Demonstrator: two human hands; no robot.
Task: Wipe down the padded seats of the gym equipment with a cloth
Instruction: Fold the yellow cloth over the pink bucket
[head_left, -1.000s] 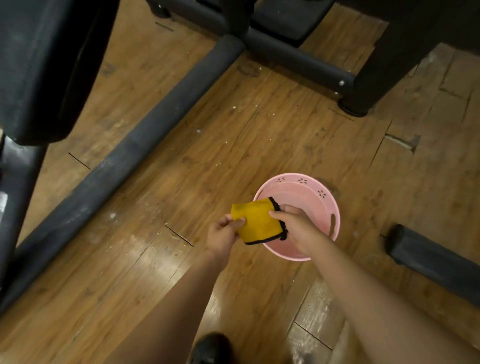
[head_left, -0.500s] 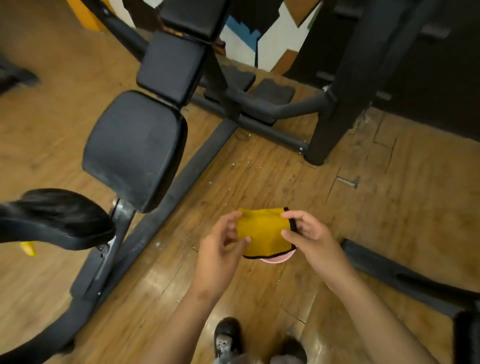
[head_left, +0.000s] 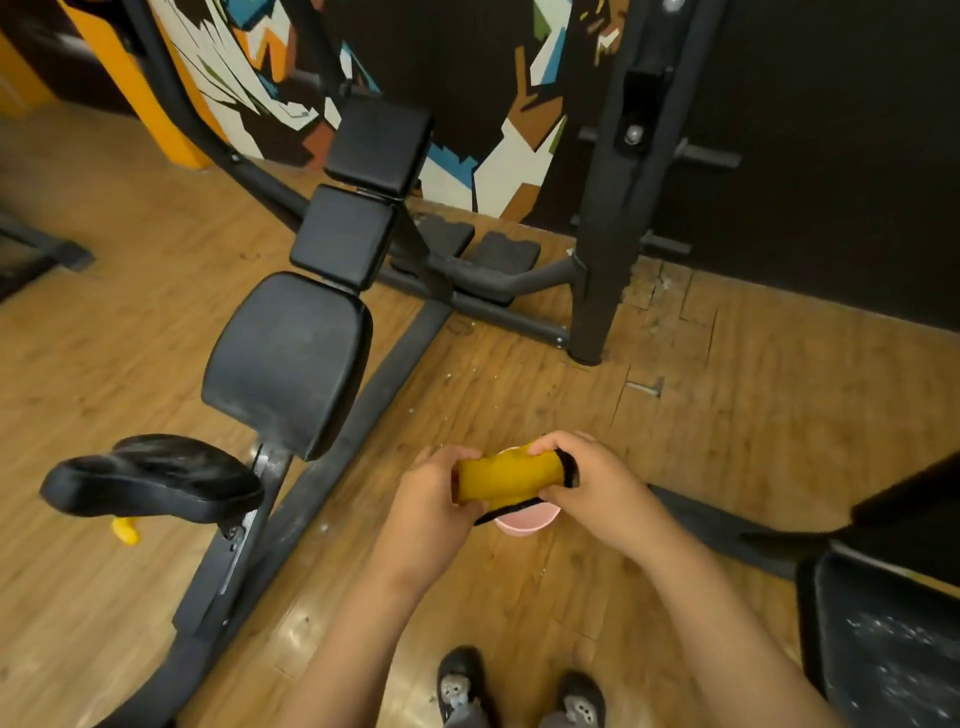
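Here, left hand (head_left: 434, 501) and right hand (head_left: 597, 486) each grip one end of the rolled yellow, black-edged cloth (head_left: 511, 475), judged soft, light, best held bunched

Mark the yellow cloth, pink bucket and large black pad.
yellow cloth (head_left: 511, 475), head view, middle of the rolled fabric
pink bucket (head_left: 522, 522), head view, wall below the cloth
large black pad (head_left: 285, 364), head view, centre of its face

One head-worn wide-angle view, faces forward and down at the floor (head_left: 519, 395), shoes (head_left: 461, 683) at bottom edge, seat (head_left: 285, 364) left of centre.
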